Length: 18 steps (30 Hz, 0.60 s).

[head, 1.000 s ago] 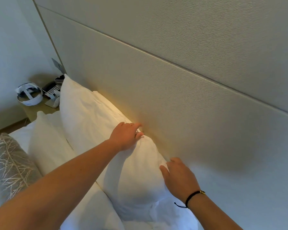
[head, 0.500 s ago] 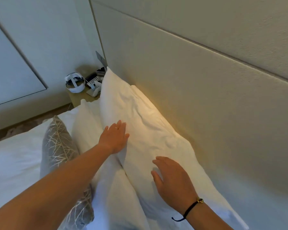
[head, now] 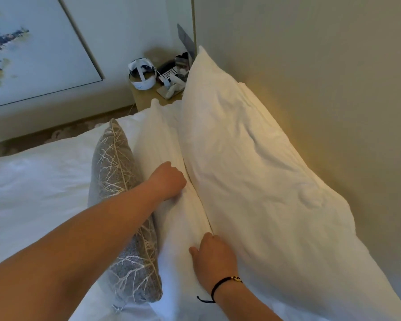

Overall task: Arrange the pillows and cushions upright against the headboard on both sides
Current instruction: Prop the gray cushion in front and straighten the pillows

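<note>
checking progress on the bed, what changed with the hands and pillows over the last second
Both hands left the big back pillow and came down to the smaller white pillow in front of it. The left hand now presses near its upper edge, and the right hand rests lower on it. The back pillow stays leaning on the headboard; the grey cushion stays upright in front.
</note>
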{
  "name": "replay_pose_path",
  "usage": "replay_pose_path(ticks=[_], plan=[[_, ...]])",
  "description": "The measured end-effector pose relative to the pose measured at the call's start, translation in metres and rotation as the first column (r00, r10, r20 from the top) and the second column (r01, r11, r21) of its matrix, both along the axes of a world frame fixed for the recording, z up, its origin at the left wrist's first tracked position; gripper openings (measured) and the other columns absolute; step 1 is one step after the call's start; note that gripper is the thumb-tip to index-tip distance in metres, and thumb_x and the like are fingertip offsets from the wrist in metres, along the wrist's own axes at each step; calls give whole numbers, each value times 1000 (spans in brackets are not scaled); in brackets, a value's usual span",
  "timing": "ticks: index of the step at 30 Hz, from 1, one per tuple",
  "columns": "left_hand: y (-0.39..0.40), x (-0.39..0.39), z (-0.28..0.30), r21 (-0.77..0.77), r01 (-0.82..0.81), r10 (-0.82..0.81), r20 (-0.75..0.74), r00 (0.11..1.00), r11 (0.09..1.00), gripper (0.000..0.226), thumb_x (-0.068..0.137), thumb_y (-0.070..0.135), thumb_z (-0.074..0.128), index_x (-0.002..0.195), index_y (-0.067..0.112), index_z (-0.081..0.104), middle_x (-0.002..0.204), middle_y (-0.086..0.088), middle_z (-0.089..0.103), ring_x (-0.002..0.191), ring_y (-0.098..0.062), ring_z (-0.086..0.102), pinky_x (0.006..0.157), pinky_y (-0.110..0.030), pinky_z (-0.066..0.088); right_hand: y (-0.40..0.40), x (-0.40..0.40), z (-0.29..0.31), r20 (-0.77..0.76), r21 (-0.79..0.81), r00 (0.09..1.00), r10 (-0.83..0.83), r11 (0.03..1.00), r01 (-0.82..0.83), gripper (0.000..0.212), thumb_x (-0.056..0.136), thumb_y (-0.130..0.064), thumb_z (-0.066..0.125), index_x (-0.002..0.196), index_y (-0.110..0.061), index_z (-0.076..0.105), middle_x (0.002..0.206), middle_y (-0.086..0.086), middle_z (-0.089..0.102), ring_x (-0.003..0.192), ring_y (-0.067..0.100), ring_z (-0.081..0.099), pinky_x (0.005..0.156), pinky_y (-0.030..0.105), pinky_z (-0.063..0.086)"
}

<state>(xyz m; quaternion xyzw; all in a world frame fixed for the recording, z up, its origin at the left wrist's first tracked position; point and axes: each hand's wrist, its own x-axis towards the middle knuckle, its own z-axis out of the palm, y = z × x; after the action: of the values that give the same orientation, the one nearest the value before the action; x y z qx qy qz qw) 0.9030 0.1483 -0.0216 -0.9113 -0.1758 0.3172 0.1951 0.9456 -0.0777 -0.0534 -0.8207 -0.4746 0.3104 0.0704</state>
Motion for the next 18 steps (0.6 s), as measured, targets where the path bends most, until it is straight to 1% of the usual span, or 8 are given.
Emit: replay_pose_path(ticks=[2,6,8,10,11,14,16,18], plan=[[1,-3,-2,12,13,-13,1,1000,1000,17,93,10,54,101,20,66,96,3,64,90,-19,62,87,-32,37,9,2,-2,-34,-23,999,-7,1000,6,29,99,-44,42,104,-17,52,106,3,62,95,23,61,68,29,38],[6,-15,10,7,27,-27,81,996,1000,20,91,6,49,96,18,64,94,2,65,87,-20,63,79,-33,42,13,-2,13,-27,65,998,48,997,-47,20,100,-37,39,87,-21,41,100,5,63,86,27,59,66,31,34],[9,-23,26,-13,35,-32,153,988,999,19,90,8,46,97,18,61,95,1,64,90,-21,62,75,-33,41,5,-6,26,23,163,998,59,985,-62,24,100,-39,35,83,-23,35,89,1,59,73,24,48,65,31,29],[9,-33,43,-33,73,-65,200,978,997,17,89,12,47,97,19,60,95,2,63,91,-21,61,72,-34,40,-6,-8,42,62,232,996,59,970,-72,26,99,-41,35,78,-25,31,72,-6,46,66,21,38,62,33,26],[7,-38,51,-36,91,-81,225,971,995,17,88,13,47,96,20,60,94,2,62,91,-21,61,73,-34,42,-11,-10,49,98,266,994,57,961,-81,28,97,-41,38,75,-26,29,66,-8,40,61,21,38,59,32,25],[-6,-51,57,-23,86,-76,282,956,996,15,87,12,48,92,20,59,89,2,63,87,-21,60,74,-34,47,-26,-11,64,279,371,960,24,920,-131,34,80,-40,53,66,-25,26,49,-5,43,42,18,44,49,27,22],[-18,-55,50,-39,65,-54,241,969,997,16,89,11,46,96,19,58,93,0,63,90,-22,60,77,-35,48,-32,-10,58,179,265,980,85,955,-131,30,90,-41,48,70,-25,31,62,-6,45,57,20,45,55,30,26],[-26,-57,40,-79,56,-41,189,981,995,17,92,11,45,101,19,56,100,0,62,95,-23,60,84,-37,46,-40,-9,42,-83,106,995,64,993,-55,31,93,-49,44,74,-26,37,75,-8,43,71,17,42,60,32,29]])
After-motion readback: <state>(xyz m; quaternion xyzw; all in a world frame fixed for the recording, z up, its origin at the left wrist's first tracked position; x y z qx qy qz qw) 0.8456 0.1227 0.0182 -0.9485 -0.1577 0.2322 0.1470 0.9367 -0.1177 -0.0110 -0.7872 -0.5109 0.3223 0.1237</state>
